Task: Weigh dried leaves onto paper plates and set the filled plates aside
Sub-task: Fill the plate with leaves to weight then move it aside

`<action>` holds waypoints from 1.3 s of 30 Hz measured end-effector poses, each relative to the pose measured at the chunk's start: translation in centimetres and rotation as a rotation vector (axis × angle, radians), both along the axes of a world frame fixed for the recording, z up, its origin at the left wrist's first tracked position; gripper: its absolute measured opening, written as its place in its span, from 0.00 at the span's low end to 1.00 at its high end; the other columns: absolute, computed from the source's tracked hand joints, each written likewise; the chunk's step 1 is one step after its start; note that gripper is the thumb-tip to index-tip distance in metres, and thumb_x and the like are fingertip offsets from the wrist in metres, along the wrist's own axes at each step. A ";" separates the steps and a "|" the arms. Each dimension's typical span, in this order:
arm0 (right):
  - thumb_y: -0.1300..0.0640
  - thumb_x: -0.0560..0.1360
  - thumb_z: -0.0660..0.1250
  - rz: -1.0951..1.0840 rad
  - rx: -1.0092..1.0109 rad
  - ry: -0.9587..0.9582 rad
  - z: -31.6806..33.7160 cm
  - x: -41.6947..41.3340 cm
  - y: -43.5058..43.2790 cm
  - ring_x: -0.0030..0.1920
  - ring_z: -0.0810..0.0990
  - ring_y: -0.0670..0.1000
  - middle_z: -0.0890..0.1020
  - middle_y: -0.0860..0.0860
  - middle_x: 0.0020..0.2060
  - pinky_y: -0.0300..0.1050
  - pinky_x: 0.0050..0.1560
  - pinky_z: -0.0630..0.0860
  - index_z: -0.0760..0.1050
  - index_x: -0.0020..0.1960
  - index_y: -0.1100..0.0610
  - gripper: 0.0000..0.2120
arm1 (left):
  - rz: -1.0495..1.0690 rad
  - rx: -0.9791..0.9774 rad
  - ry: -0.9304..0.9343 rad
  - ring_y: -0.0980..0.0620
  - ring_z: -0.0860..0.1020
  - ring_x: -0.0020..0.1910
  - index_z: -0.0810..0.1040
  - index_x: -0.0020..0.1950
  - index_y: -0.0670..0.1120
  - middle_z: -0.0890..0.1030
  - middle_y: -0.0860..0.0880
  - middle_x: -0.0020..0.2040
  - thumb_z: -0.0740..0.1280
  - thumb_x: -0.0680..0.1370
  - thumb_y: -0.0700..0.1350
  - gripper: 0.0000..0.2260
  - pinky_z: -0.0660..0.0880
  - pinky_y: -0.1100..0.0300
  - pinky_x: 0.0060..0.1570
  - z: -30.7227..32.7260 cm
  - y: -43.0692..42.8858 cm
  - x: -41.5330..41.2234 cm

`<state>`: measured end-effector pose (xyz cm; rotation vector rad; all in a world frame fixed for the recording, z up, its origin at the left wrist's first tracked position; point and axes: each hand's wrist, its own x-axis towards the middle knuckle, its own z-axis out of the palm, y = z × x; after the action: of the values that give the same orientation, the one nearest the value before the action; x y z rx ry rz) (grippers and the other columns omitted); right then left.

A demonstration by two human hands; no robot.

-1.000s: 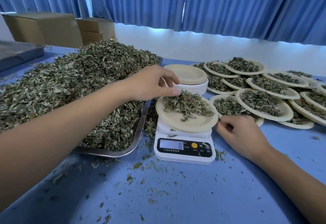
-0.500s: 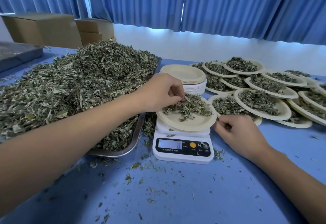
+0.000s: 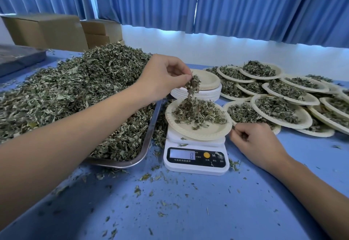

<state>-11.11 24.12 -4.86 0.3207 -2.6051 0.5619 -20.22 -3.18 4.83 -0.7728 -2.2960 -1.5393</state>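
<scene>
A paper plate [image 3: 207, 133] with a small heap of dried leaves [image 3: 200, 114] sits on the white digital scale [image 3: 196, 161], whose display reads 8. My left hand [image 3: 162, 78] hovers above the plate's far left side and pinches a tuft of leaves [image 3: 192, 85] that trails down to the heap. My right hand [image 3: 256, 143] lies on the blue table just right of the scale, fingers curled, fingertips at the plate's right rim; I cannot tell if it holds the rim. A big mound of dried leaves [image 3: 75, 92] fills a metal tray [image 3: 149, 141] on the left.
A stack of empty paper plates [image 3: 205, 86] stands behind the scale. Several filled plates [image 3: 279, 111] overlap at the right. Cardboard boxes [image 3: 49, 30] stand at the back left before blue curtains. Leaf crumbs litter the blue table [image 3: 188, 202].
My left hand has risen from the heap on the plate, lifting a pinch of leaves. The right hand has stayed beside the scale.
</scene>
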 end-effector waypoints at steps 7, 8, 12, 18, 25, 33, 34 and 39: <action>0.54 0.77 0.65 -0.003 0.002 -0.008 0.0 -0.1 0.0 0.25 0.62 0.48 0.65 0.47 0.21 0.52 0.29 0.70 0.62 0.28 0.54 0.21 | -0.033 0.090 -0.026 0.55 0.82 0.37 0.85 0.46 0.42 0.85 0.48 0.38 0.75 0.75 0.35 0.03 0.82 0.59 0.45 -0.2 -0.7 0.4; 0.55 0.77 0.65 -0.003 0.002 -0.007 0.0 0.0 0.0 0.25 0.62 0.48 0.65 0.47 0.21 0.53 0.29 0.70 0.62 0.28 0.54 0.21 | -0.030 0.081 -0.022 0.54 0.83 0.37 0.85 0.46 0.41 0.85 0.47 0.39 0.75 0.74 0.35 0.03 0.83 0.58 0.47 -0.1 -0.7 0.5; 0.56 0.78 0.66 -0.004 0.005 -0.004 0.0 -0.1 0.0 0.25 0.62 0.48 0.65 0.48 0.21 0.54 0.30 0.71 0.62 0.29 0.57 0.21 | -0.005 0.058 -0.015 0.53 0.82 0.38 0.85 0.48 0.38 0.85 0.45 0.40 0.75 0.74 0.34 0.03 0.83 0.54 0.48 0.0 -0.9 0.8; 0.58 0.77 0.66 -0.005 0.013 0.001 -0.1 -0.2 0.1 0.25 0.62 0.48 0.67 0.51 0.21 0.54 0.30 0.71 0.63 0.29 0.58 0.21 | 0.043 0.102 -0.047 0.51 0.82 0.37 0.85 0.48 0.39 0.85 0.42 0.40 0.75 0.75 0.35 0.03 0.83 0.53 0.47 -0.1 -2.0 0.5; 0.59 0.78 0.68 -0.001 0.024 0.009 -0.1 -0.3 0.2 0.24 0.62 0.47 0.67 0.50 0.20 0.51 0.30 0.69 0.63 0.29 0.58 0.22 | 0.144 0.090 -0.041 0.52 0.84 0.36 0.85 0.45 0.45 0.86 0.50 0.37 0.75 0.74 0.36 0.04 0.82 0.59 0.43 -1.2 -4.6 0.6; 0.60 0.77 0.67 0.003 0.035 0.023 -0.2 -0.3 0.1 0.25 0.61 0.47 0.65 0.48 0.20 0.51 0.30 0.69 0.62 0.29 0.57 0.22 | 0.476 -0.402 -0.125 0.55 0.81 0.40 0.83 0.43 0.51 0.83 0.53 0.43 0.73 0.76 0.40 0.06 0.76 0.65 0.35 -3.0 -8.1 1.0; 0.60 0.77 0.67 0.003 0.036 0.025 -0.2 -0.3 0.1 0.25 0.61 0.47 0.65 0.48 0.20 0.51 0.30 0.69 0.61 0.29 0.57 0.21 | 0.471 -0.510 -0.146 0.54 0.81 0.40 0.83 0.44 0.52 0.83 0.52 0.46 0.73 0.77 0.41 0.05 0.78 0.63 0.36 -3.4 -8.1 1.2; 0.58 0.76 0.66 0.013 0.026 0.019 -0.4 -0.3 0.4 0.25 0.60 0.47 0.65 0.49 0.20 0.48 0.29 0.66 0.61 0.29 0.54 0.21 | 0.496 -0.495 0.195 0.56 0.79 0.38 0.81 0.59 0.54 0.78 0.53 0.53 0.68 0.80 0.48 0.09 0.73 0.63 0.39 -3.2 -6.7 2.4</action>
<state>-11.44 24.47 -5.22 0.3506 -2.5961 0.5269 -17.82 -9.86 1.59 -0.3795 -2.4878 -0.6657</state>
